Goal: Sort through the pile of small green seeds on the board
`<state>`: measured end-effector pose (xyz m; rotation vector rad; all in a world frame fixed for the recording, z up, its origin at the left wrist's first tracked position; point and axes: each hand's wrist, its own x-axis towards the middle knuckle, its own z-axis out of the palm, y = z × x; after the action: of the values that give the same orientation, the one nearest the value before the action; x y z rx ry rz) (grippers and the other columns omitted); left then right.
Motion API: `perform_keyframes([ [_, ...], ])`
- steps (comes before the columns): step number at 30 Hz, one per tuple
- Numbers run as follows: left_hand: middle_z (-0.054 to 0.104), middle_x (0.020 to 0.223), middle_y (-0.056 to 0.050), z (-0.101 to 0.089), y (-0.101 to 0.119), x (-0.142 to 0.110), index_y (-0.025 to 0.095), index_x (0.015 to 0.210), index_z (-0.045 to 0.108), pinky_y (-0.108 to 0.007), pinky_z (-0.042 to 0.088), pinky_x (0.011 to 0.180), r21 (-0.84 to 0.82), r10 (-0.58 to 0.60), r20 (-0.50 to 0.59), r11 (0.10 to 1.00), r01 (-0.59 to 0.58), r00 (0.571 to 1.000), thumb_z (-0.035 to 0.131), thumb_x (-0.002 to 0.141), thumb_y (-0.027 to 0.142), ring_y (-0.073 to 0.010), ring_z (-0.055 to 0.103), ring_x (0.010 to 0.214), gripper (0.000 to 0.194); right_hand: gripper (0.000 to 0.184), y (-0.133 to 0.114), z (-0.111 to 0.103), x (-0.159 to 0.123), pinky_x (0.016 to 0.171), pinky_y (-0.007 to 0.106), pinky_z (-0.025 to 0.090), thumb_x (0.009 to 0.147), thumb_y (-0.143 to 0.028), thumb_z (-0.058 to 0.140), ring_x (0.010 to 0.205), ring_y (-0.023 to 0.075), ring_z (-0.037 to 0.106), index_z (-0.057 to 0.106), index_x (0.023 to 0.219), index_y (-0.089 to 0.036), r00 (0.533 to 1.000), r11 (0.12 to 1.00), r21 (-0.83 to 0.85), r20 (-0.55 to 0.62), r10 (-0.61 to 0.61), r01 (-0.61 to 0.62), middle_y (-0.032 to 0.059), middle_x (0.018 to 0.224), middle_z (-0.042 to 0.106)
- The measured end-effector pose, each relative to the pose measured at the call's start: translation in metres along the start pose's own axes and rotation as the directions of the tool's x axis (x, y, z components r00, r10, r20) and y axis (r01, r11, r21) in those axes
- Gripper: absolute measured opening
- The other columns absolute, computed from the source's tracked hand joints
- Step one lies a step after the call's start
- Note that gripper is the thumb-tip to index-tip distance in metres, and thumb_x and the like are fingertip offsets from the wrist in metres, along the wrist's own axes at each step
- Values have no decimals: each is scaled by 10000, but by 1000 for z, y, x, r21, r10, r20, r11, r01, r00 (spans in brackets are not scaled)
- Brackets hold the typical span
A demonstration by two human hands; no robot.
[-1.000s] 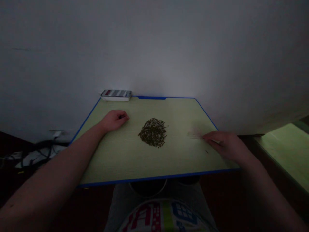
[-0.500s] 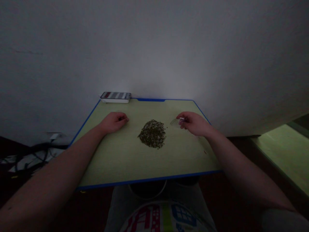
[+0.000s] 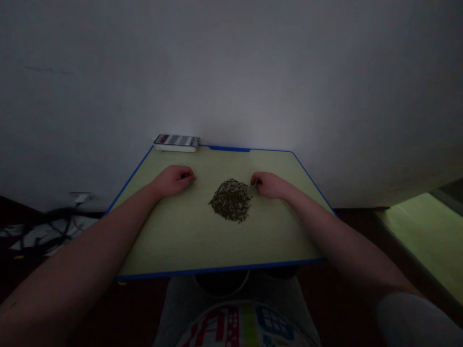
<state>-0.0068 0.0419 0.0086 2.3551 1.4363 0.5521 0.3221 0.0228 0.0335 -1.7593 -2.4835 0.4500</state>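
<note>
A pile of small dark green grains [image 3: 230,200] lies in the middle of a pale green table with a blue edge [image 3: 188,241]. My left hand [image 3: 173,180] rests on the table left of the pile, its fingers curled under in a loose fist. My right hand [image 3: 269,185] sits at the pile's right edge with fingers closed round a small thin clear thing that I cannot name in the dim light.
A phone on a white base [image 3: 176,142] lies at the table's far left corner against the white wall. Dark cables [image 3: 43,231] lie on the floor at the left. Another pale green surface [image 3: 427,236] shows at the right.
My right hand left the table's right front edge, carried a small clear thing up and leftward, and now rests beside the pile. The left hand stayed put.
</note>
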Motion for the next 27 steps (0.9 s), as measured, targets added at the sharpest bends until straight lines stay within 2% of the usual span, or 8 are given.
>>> perform_keyframes([
  [3, 518, 573, 3, 0, -1, 0, 152, 709, 605, -257, 326, 543, -3, -6, -1, 1000, 6, 1000, 453, 804, 459, -132, 464, 554, 355, 312, -1, -3, -3, 709, 237, 432, 708, -28, 525, 822, 180, 618, 667, 952, -161, 1000, 1000, 9, -17, 2, -2, 78, 930, 706],
  [7, 521, 580, 5, 1, -2, 1, 155, 710, 600, -255, 324, 541, -2, 13, 1, 1000, -13, 1000, 453, 811, 455, -129, 468, 556, 349, 298, 3, -18, -11, 728, 246, 430, 735, -32, 500, 856, 180, 609, 640, 971, -149, 993, 999, 30, -113, 25, -22, 91, 959, 689],
  [11, 524, 580, 7, 1, -1, 0, 155, 713, 603, -254, 333, 544, -3, 7, -1, 1000, -7, 1000, 450, 813, 464, -129, 473, 556, 358, 239, 9, -32, -26, 660, 248, 425, 742, -78, 523, 761, 163, 608, 612, 950, -156, 984, 997, 69, -172, 51, -39, 68, 865, 688],
  [15, 542, 587, 3, 1, -1, 0, 157, 729, 613, -258, 336, 548, 11, -6, 4, 1000, 6, 1000, 452, 810, 465, -133, 483, 558, 357, 212, 9, -27, -39, 610, 248, 411, 713, -116, 570, 690, 156, 608, 586, 914, -180, 980, 990, 128, -179, 80, -58, 37, 760, 687],
  [20, 552, 590, 0, 0, 0, 0, 157, 728, 615, -258, 339, 553, 15, -1, -6, 1000, 1, 1000, 459, 808, 450, -132, 477, 562, 341, 331, 10, -11, -41, 582, 247, 393, 691, -100, 558, 672, 156, 610, 570, 1009, -190, 974, 991, 79, -192, 124, -111, 28, 773, 698],
  [27, 532, 577, -4, 0, 3, 0, 150, 715, 620, -259, 320, 538, 10, 4, -6, 1000, -4, 1000, 458, 794, 438, -131, 465, 550, 340, 372, 40, -19, -48, 560, 259, 404, 648, -82, 556, 624, 166, 606, 598, 1010, -158, 958, 974, 43, -174, 228, -224, 41, 722, 694],
])
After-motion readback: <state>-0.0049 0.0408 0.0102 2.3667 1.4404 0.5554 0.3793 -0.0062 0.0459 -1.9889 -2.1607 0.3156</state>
